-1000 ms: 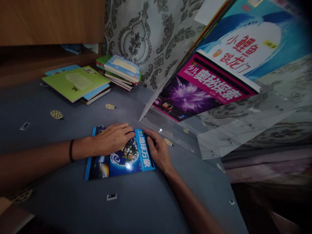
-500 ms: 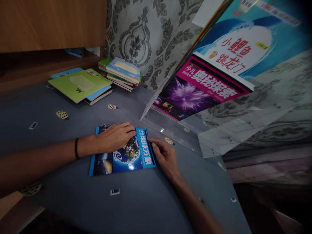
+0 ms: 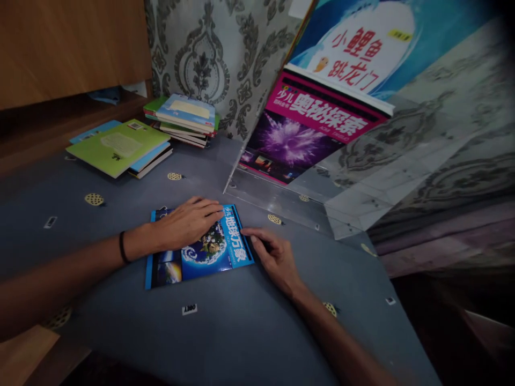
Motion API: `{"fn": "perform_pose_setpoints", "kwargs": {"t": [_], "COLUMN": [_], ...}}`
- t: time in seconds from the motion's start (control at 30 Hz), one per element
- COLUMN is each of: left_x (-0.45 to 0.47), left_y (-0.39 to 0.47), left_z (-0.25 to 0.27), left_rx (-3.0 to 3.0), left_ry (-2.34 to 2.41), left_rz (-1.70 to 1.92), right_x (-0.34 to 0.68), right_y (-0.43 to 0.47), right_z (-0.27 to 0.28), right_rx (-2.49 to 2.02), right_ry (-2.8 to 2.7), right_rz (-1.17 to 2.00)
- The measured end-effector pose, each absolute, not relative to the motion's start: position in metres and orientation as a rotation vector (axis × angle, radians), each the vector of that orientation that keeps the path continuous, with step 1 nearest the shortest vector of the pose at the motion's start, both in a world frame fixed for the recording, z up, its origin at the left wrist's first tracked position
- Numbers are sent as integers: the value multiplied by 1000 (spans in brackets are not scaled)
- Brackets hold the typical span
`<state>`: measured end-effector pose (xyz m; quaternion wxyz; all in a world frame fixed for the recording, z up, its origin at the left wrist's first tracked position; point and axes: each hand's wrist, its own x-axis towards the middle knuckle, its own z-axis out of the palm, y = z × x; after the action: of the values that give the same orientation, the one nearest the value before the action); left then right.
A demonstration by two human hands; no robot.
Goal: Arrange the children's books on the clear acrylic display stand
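A blue paperback book with a picture of the Earth and white Chinese title lies face up on the grey table. My left hand rests flat across its upper part, fingers stretched toward the title strip and covering some of the cover. At the book's right edge is my right hand, its index fingertip touching the edge and its thumb close by. The other fingers of that hand are curled and partly hidden; no grip on the book shows.
A clear acrylic stand holds a magenta book and a blue picture book at the right. Toward the back left lie a green book on others and a stack of books. A wooden cabinet stands behind them.
The view has shifted, so the stand and the piles sit further left in the picture. Both hands keep nearly the same places on the blue book, which stays closed.
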<state>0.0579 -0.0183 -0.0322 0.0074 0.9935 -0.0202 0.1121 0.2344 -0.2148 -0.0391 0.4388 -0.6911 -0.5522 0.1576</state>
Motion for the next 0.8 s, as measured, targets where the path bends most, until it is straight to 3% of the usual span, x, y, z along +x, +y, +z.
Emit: {"fn": "perform_pose_setpoints", "kwargs": {"t": [0.23, 0.57, 0.8], "left_x": [79, 95, 95], "left_y": [-17, -4, -2], "left_z": [-31, -36, -42], "left_rx": [3108, 3015, 2874], "left_ry": [-89, -138, 4], "left_rz": [215, 434, 511], "right_x": [238, 254, 271], "right_y": [-214, -214, -169], "right_z": [-38, -39, -42], "right_rx": [-1663, -1579, -1592], "right_ry": [-1526, -1721, -1781], "right_rz": [321, 404, 321]}}
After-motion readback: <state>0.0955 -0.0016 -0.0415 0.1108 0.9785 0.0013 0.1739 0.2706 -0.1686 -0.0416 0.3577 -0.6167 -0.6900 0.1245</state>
